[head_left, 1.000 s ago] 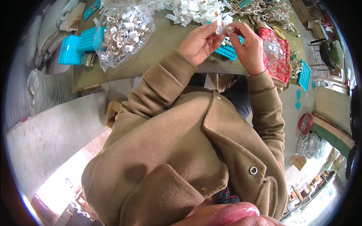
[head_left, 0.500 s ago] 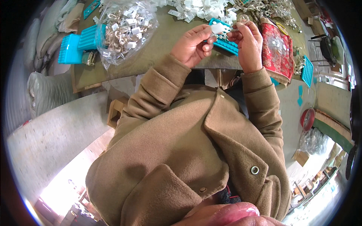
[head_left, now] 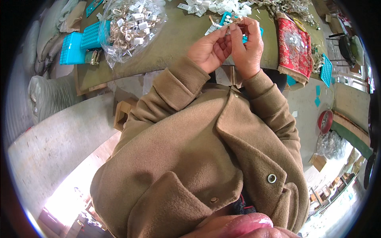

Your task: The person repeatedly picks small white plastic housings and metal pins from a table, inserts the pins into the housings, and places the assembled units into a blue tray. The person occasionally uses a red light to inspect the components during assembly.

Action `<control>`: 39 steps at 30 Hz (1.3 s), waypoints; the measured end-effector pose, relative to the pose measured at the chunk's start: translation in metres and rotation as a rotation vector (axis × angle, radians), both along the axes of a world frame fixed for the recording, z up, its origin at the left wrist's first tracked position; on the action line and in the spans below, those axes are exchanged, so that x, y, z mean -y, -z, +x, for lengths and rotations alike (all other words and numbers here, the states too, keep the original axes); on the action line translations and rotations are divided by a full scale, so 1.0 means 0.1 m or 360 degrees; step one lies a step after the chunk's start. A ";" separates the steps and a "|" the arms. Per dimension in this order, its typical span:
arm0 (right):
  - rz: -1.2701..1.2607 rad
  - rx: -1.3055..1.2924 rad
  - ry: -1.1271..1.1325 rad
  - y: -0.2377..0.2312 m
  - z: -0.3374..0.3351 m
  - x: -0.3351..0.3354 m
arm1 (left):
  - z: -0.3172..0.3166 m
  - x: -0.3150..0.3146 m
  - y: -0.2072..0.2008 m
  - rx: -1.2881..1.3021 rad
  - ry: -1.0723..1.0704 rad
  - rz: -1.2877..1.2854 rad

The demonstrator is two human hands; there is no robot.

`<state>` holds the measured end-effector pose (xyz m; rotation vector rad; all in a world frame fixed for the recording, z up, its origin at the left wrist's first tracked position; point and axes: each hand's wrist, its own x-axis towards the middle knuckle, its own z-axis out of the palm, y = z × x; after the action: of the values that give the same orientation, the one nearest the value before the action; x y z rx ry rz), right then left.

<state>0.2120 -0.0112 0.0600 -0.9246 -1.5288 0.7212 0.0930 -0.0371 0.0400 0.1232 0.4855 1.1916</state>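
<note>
My left hand [head_left: 210, 51] and my right hand [head_left: 247, 45] meet at the fingertips above the near part of the table. Both are closed in a pinch. A small light-brown, cord-like piece [head_left: 237, 20] shows at my right fingertips. What my left thumb and fingers pinch is mostly hidden. Behind the hands lies a turquoise ridged tray [head_left: 225, 16] with small round white pieces in it, partly covered by the fingers. Close to my left fingertips is a white plastic piece [head_left: 214, 27]; I cannot tell whether it is held or lying there.
A heap of white plastic tags [head_left: 214, 7] lies at the back. To the left stand a clear bag [head_left: 133, 33] of corded white tags and turquoise trays [head_left: 72, 49]. At right are a red patterned cloth [head_left: 293, 49], yellow-handled scissors [head_left: 298, 24] and brown corded pieces [head_left: 293, 8].
My hands have come together, the right moving left. The translucent white piece earlier in my left fingers no longer shows clearly. More table shows between my right hand and the red cloth.
</note>
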 end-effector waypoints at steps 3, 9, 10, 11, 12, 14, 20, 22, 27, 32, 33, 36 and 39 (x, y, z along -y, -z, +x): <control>-0.0152 -0.0250 -0.0047 -0.02 -0.02 0.02 | -0.02 0.02 0.04 -0.0001 0.0065 0.0003; -0.0363 -0.0336 -0.0001 -0.08 0.08 0.00 | -0.17 0.05 -0.09 -0.0092 0.0064 -0.0038; -0.0396 -0.0355 -0.0051 -0.08 0.10 0.01 | -0.20 0.06 -0.12 -0.0111 0.0074 -0.0017; -0.0468 -0.0372 -0.0080 -0.07 0.12 0.03 | -0.23 0.05 -0.14 -0.0074 0.0106 0.0012; -0.0541 -0.0394 -0.0122 -0.06 0.13 0.06 | -0.26 0.01 -0.17 -0.0016 0.0151 0.0090; -0.0528 -0.0352 -0.0147 -0.03 0.14 0.09 | -0.27 0.01 -0.19 -0.0184 0.0098 0.0054; -0.0397 -0.0137 -0.0165 0.03 0.18 0.16 | -0.22 0.03 -0.24 -0.0435 -0.0055 0.0131; -0.0251 0.0047 -0.0237 0.02 0.22 0.21 | -0.21 0.04 -0.27 -0.0397 -0.0027 0.0177; -0.0072 0.0188 -0.0547 -0.05 0.36 0.20 | -0.20 0.07 -0.31 -0.0460 0.0103 0.0208; -0.0449 -0.0294 -0.0472 -0.08 0.42 0.11 | -0.12 0.12 -0.30 -0.0496 0.0288 0.0270; -0.0450 -0.0269 -0.0497 -0.08 0.45 0.10 | -0.10 0.13 -0.30 -0.0498 0.0299 0.0265; -0.0456 -0.0281 -0.0585 -0.06 0.53 0.10 | -0.06 0.15 -0.28 -0.0532 0.0322 0.0210; -0.0486 -0.0316 -0.0602 -0.03 0.56 0.12 | -0.09 0.14 -0.27 -0.0558 0.0413 0.0193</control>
<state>0.2678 -0.0229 0.0635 -0.7615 -1.4537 1.3081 0.0841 -0.0507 0.0670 0.4910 0.6814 0.9454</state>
